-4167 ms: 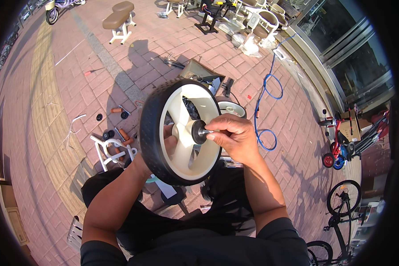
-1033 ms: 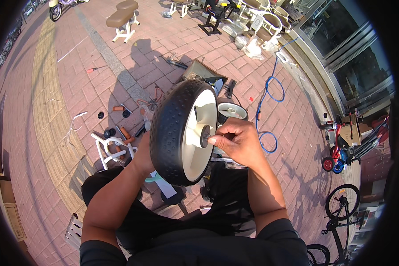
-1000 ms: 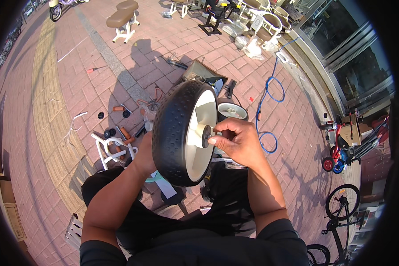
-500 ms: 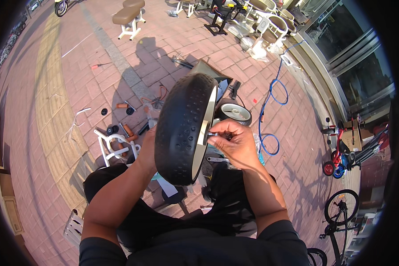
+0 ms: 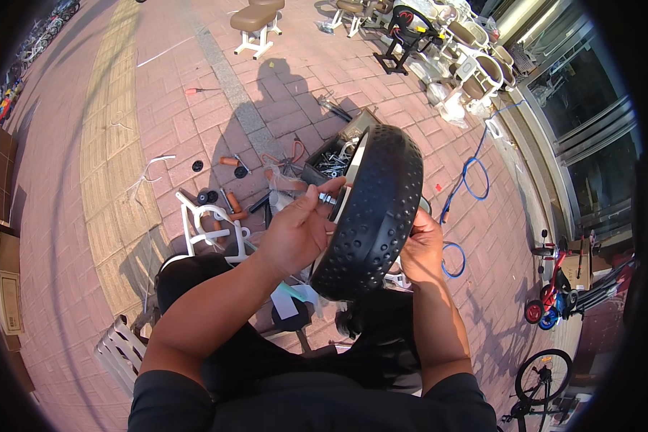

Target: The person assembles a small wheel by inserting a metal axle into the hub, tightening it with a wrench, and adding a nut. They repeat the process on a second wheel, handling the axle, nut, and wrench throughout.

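Note:
A black, dimpled wheel with a cream rim is held upright and tilted above my lap. On its left side my left hand is at the hub, thumb and fingers bent around a shiny metal axle bolt that sticks out. My right hand grips the wheel from its right side, with its fingertips mostly hidden behind the tyre. Below the wheel, a white card lies near my knees. To the left sits a white tubular frame.
Beyond the wheel is an open toolbox full of metal parts. Orange-handled tools and black caps lie on the brick paving. A blue hose curls at right, with a bicycle and white seats further off.
The wheel has been turned so its hub side faces left, and it has moved right. My left hand has come to the axle bolt; my right hand has left the hub for the right side.

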`<action>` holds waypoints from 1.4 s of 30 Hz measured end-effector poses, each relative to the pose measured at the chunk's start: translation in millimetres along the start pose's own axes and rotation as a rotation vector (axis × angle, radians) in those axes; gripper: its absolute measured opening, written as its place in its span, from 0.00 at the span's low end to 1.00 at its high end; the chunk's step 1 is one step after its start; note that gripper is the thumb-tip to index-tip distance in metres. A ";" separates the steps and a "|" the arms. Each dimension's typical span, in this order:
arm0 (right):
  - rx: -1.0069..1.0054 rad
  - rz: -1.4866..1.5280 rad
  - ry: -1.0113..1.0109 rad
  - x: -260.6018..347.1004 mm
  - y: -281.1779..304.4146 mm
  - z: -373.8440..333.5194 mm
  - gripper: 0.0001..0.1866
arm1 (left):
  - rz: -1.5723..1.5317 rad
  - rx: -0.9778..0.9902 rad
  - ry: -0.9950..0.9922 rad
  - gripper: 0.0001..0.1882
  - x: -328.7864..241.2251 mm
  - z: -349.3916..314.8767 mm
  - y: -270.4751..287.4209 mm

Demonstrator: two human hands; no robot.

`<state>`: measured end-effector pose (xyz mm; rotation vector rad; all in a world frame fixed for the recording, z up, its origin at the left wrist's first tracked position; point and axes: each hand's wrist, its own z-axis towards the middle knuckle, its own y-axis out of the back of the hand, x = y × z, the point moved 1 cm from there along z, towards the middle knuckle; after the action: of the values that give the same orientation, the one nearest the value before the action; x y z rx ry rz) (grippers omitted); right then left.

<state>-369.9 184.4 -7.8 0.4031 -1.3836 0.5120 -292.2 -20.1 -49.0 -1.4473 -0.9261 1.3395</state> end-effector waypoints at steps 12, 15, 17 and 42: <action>0.116 -0.790 0.094 8.9 -10.9 2.2 0.16 | 0.034 0.061 -0.091 0.30 -20.5 -9.1 -17.3; 0.010 -0.647 0.156 21.4 -13.9 -4.6 0.13 | 0.044 0.024 -0.090 0.30 -21.1 -10.6 -17.9; 0.099 -0.564 0.129 24.4 -17.6 -5.1 0.16 | 0.013 0.004 -0.083 0.30 -20.3 -11.7 -18.2; 0.168 -0.410 0.004 -3.7 -2.3 -0.9 0.15 | 0.201 -0.068 -0.137 0.30 -12.2 -5.0 -6.1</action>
<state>-368.3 182.6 -11.6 0.8018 -1.2152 0.2902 -288.4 -30.7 -39.7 -1.5474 -0.9412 1.5849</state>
